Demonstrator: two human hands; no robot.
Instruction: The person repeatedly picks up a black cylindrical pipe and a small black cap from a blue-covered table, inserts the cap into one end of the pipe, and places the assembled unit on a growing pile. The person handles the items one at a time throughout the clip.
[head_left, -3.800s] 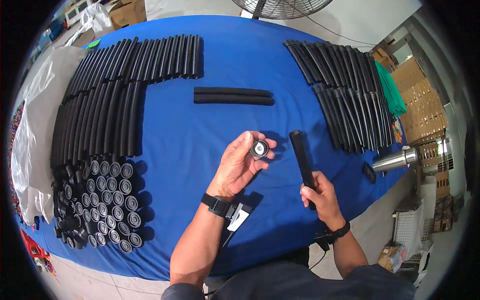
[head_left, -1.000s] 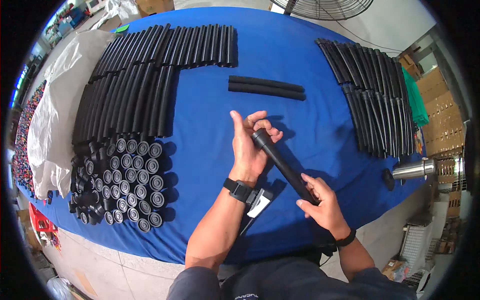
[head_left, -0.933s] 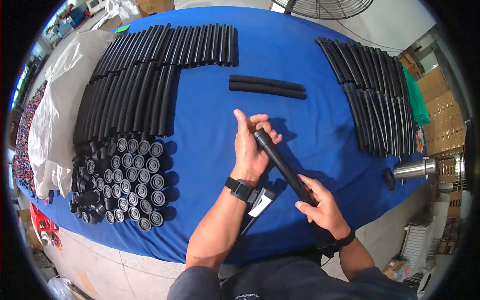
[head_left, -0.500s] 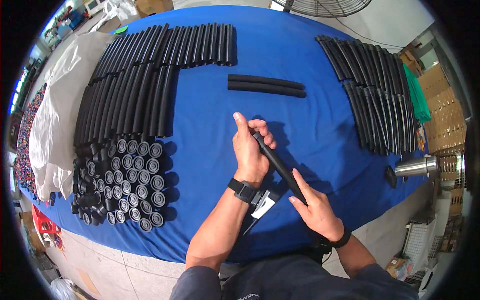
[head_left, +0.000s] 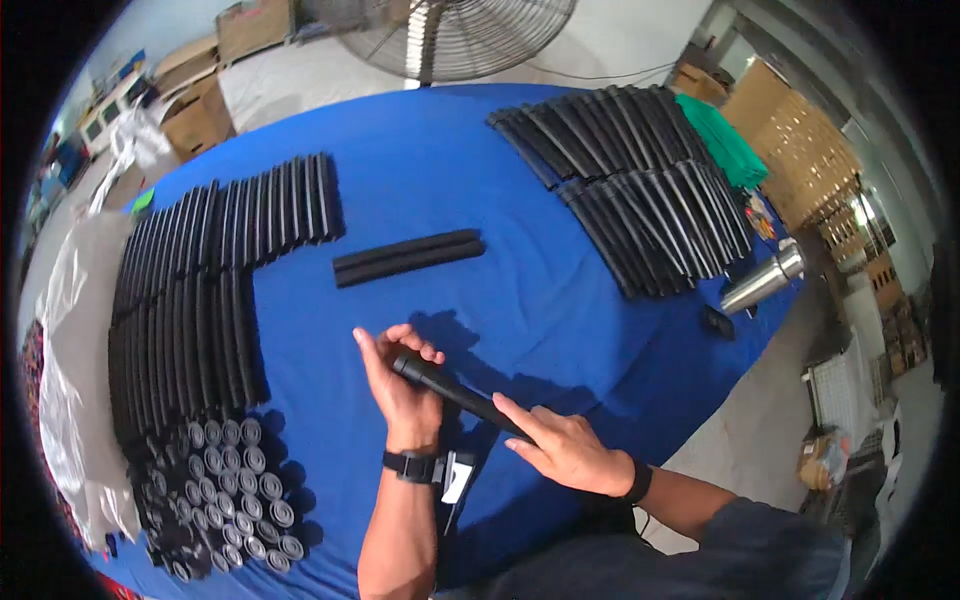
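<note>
Both hands hold 1 black tube [head_left: 462, 396] just above the near part of the blue table [head_left: 560, 300]. The left hand [head_left: 400, 385] curls its fingers around the tube's far end, where a round cap sits, with the thumb and forefinger pinching that tip. The right hand [head_left: 565, 452] grips the near end, its fingers wrapped under the tube and the thumb lying along the top. The tube slants from upper left to lower right between the 2 hands. A black wristwatch [head_left: 410, 465] sits on the left wrist, and a dark band [head_left: 638, 482] circles the right wrist.

Around the hands: 2 black tubes [head_left: 408, 258] lie side by side in the middle of the table, well beyond the left hand, with bare blue cloth between. To the left, long rows of black tubes [head_left: 190, 300] lie packed together, running from the far edge towards the near one. At their near end stands a cluster of round black end caps [head_left: 225, 490], set upright and touching one another. At the far right, 2 more banks of black tubes [head_left: 640, 180] lie fanned out, with a green cloth [head_left: 725, 140] beyond them. A metal cone-shaped piece [head_left: 760, 285] lies at the right table edge. A clear plastic sheet [head_left: 75, 330] hangs along the left edge. A large floor fan [head_left: 450, 35] stands past the far edge, and cardboard boxes [head_left: 200, 110] sit on the floor at the upper left. Nothing stands between the hands and the 2 middle tubes. I cannot tell what the small white and black item [head_left: 455, 478] just below the left wrist is.
</note>
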